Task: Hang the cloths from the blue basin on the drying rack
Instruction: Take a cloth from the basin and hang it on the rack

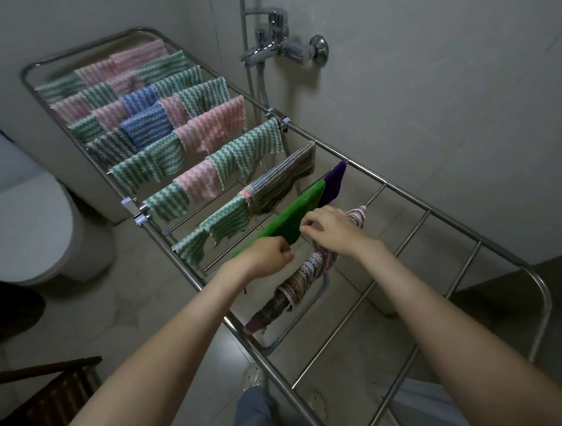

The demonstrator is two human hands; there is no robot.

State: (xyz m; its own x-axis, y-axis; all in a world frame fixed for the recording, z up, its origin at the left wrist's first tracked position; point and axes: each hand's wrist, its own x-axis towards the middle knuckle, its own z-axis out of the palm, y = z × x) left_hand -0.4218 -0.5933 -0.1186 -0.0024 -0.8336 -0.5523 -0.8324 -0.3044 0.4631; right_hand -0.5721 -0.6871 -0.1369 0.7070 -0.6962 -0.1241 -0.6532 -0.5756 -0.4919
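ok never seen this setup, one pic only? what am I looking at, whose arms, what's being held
One picture, from a wide-angle camera worn on a person's head, looking down at their own bare arms. There is no robot. Ahead stands a metal drying rack in a tiled bathroom; its far rails are full of striped cloths. The left hand and right hand both pinch a green cloth, spreading it on a rail beside a purple cloth. A striped pink cloth hangs on the next rail. The near rails are bare.
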